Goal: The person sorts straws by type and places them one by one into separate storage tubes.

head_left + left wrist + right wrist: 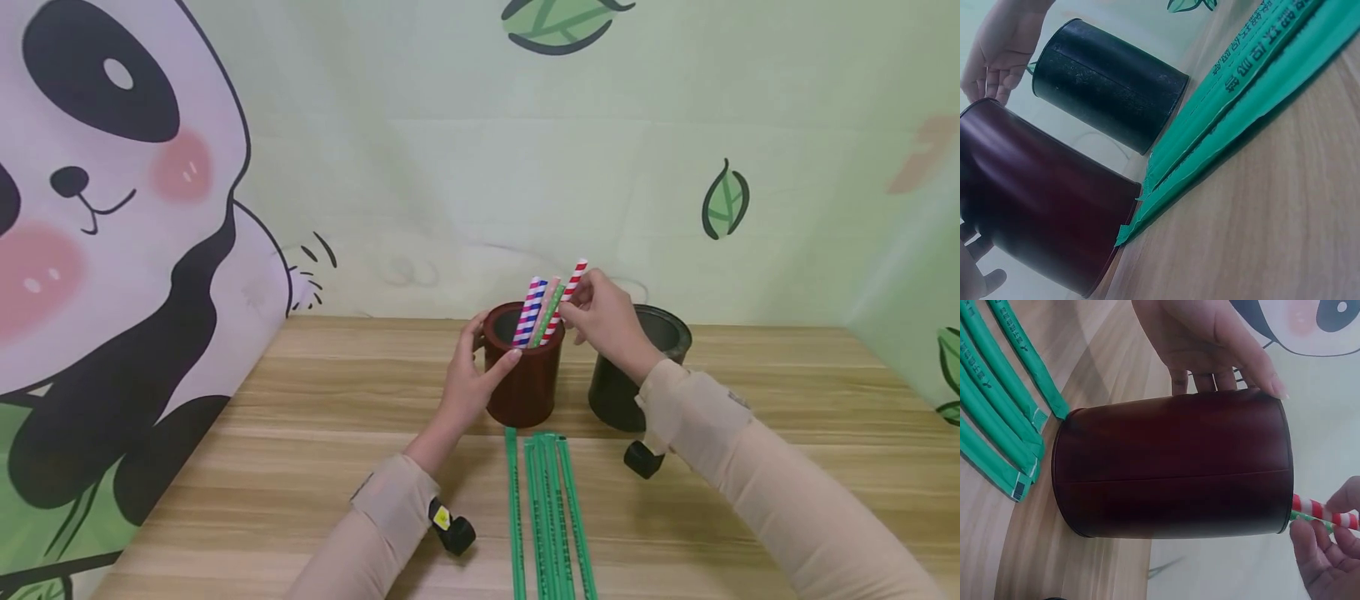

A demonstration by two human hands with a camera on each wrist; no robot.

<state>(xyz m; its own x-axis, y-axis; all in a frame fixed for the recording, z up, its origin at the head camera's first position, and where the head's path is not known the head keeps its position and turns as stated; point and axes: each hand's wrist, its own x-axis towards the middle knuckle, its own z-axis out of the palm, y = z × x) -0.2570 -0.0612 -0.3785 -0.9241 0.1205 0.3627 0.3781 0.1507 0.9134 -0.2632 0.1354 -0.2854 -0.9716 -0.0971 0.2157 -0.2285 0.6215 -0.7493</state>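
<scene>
A dark red-brown cylindrical holder (pixel 522 387) stands upright on the table with several patterned straws in it. My left hand (pixel 467 385) grips the holder's left side, thumb at the front of the rim, as the right wrist view also shows. Over the holder's right rim, my right hand (pixel 606 321) pinches a red-and-white striped straw (pixel 576 279), whose lower end is inside the holder. Beside it stand a green straw (pixel 553 307), a pale pink straw (pixel 545 300) and blue-and-white striped straws (pixel 530 308).
Right of the red-brown holder is a black cylindrical holder (pixel 617 392), partly behind my right forearm. Several long green printed paper sleeves (pixel 551 508) lie on the wooden table (pixel 300 467) in front of the holder. A panda-printed backdrop (pixel 420 167) rises behind.
</scene>
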